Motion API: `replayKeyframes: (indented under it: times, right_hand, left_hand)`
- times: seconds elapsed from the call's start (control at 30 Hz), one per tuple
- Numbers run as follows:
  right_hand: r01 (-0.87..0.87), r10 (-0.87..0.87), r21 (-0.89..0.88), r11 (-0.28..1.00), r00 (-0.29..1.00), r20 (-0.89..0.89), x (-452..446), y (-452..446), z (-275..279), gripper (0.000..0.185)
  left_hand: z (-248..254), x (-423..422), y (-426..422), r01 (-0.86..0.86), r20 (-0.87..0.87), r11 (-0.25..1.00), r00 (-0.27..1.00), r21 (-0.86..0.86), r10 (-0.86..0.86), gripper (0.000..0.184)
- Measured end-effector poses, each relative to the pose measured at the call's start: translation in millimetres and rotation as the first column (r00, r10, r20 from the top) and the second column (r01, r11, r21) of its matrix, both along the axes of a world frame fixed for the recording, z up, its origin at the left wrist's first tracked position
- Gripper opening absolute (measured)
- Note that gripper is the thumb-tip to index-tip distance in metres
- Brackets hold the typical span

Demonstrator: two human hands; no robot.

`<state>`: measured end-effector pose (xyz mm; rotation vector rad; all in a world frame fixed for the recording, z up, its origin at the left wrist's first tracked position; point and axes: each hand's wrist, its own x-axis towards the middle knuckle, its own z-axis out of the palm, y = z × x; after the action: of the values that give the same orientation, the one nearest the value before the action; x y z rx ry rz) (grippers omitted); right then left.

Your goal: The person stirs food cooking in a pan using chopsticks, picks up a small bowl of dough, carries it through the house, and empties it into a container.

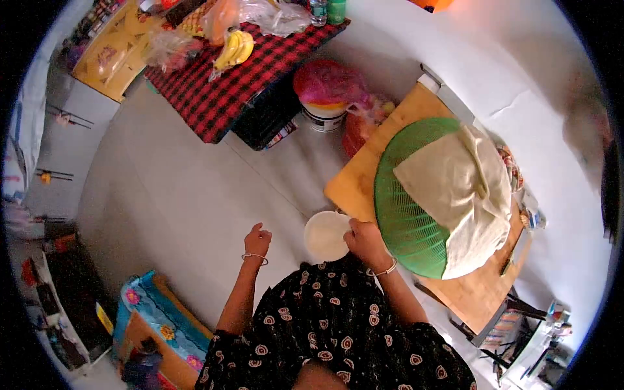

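My right hand [366,242] is closed on the right rim of a round white bowl [325,236], in front of my body. The bowl's inside looks pale; I cannot make out whether anything lies in it. To its left, my left hand [258,240] hangs apart from it, holding nothing, with fingers loosely bent and a little spread. Just right of my right hand, a green mesh dome cover [406,218] rests on a wooden table [476,305]. A beige cloth [455,175] drapes over the dome.
A red-and-black checked cloth [214,107] covers a table bearing bananas [235,51], plastic bags and bottles [336,12]. Beneath the wall stands a white bucket [323,118] topped with a pink bag [331,84]. A blue flowered cloth [146,299] is at lower left. Grey floor [175,188] lies between.
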<state>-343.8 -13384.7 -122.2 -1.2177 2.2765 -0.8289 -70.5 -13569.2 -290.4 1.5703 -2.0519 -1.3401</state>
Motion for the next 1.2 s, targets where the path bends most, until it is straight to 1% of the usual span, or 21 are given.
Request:
replayKeyframes:
  times: [0.03,0.07,0.13,0.2,0.27,0.37,0.47,0.5,0.57,0.6,0.63,0.67,0.73,0.83,0.93,0.97,1.0,1.03,1.1,1.17,1.2]
  right_hand:
    - [0.012,-0.012,0.014,1.0,1.0,0.006,-10,-8,1,0.015]
    - [0.023,-0.023,0.027,0.999,1.0,0.007,-23,-19,1,0.015]
    - [0.024,-0.024,0.073,0.997,1.0,0.001,-44,-36,2,0.015]
    - [0.012,-0.011,0.141,0.99,1.0,-0.011,-64,-54,5,0.019]
    - [0.043,-0.045,0.13,0.991,0.999,0.008,-80,-66,-3,0.019]
    - [0.107,-0.111,0.147,0.983,0.993,0.024,-99,-86,-12,0.019]
    - [0.188,-0.199,0.172,0.967,0.979,0.048,-112,-110,-13,0.019]
    - [0.218,-0.231,0.182,0.959,0.972,0.052,-118,-119,-14,0.018]
    - [0.32,-0.331,0.143,0.936,0.942,0.056,-120,-138,-15,0.013]
    - [0.363,-0.372,0.128,0.923,0.927,0.051,-124,-146,-17,0.011]
    - [0.358,-0.364,0.092,0.929,0.929,0.063,-128,-153,-21,0.01]
    - [0.4,-0.413,0.147,0.905,0.907,0.078,-129,-164,-25,0.009]
    - [0.415,-0.433,0.161,0.895,0.896,0.1,-136,-182,-42,0.009]
    - [0.474,-0.49,0.127,0.871,0.854,0.174,-146,-211,-60,0.008]
    - [0.483,-0.498,0.122,0.867,0.85,0.173,-154,-232,-85,0.009]
    - [0.48,-0.496,0.13,0.868,0.856,0.147,-155,-237,-95,0.008]
    - [0.5,-0.516,0.13,0.856,0.843,0.156,-156,-243,-105,0.008]
    - [0.519,-0.534,0.128,0.845,0.83,0.162,-157,-247,-115,0.008]
    - [0.536,-0.553,0.136,0.833,0.818,0.161,-160,-255,-133,0.007]
    - [0.542,-0.562,0.156,0.826,0.814,0.146,-163,-263,-150,0.007]
    - [0.551,-0.572,0.161,0.819,0.807,0.148,-164,-265,-153,0.007]
  left_hand:
    - [-3,-12,-9,0.028,0.056,1.0,0.998,-0.007,-0.028,0.048]
    - [-7,-26,-21,0.053,0.055,0.998,0.997,-0.027,-0.051,0.048]
    - [7,-49,-33,0.099,0.061,0.994,0.994,-0.055,-0.096,0.048]
    - [16,-75,-54,0.217,0.172,0.967,0.966,-0.131,-0.194,0.048]
    - [18,-112,-75,0.272,0.192,0.952,0.951,-0.138,-0.244,0.047]
    - [-6,-156,-110,0.268,0.08,0.961,0.962,-0.066,-0.262,0.045]
    - [-32,-209,-158,0.268,0.062,0.96,0.96,0.077,-0.273,0.046]
    - [-26,-232,-172,0.213,-0.04,0.955,0.977,0.206,-0.209,0.048]
    - [-59,-268,-214,0.279,0.126,0.934,0.942,0.221,-0.311,0.051]
    - [-58,-286,-224,0.222,0.093,0.927,0.961,0.303,-0.26,0.055]
    - [-60,-304,-234,0.161,0.069,0.91,0.977,0.382,-0.202,0.059]
    - [-63,-320,-246,0.175,0.045,0.895,0.976,0.41,-0.211,0.061]
    - [-88,-355,-278,0.193,0.006,0.864,0.975,0.465,-0.221,0.065]
    - [-140,-401,-315,0.135,0.061,0.835,0.978,0.533,-0.197,0.068]
    - [-180,-424,-336,-0.034,-0.028,0.782,0.997,0.622,0.066,0.058]
    - [-192,-433,-344,-0.021,-0.029,0.782,0.998,0.623,0.05,0.052]
    - [-236,-434,-355,-0.006,-0.031,0.78,0.999,0.625,0.033,0.047]
    - [-265,-436,-361,0.009,-0.037,0.778,0.999,0.628,0.017,0.042]
    - [-270,-445,-369,0.045,-0.216,0.627,0.956,0.778,0.2,0.033]
    - [-265,-457,-375,-0.022,-0.196,0.548,0.921,0.836,0.336,0.029]
    - [-244,-467,-374,-0.128,-0.106,0.55,0.921,0.825,0.374,0.029]
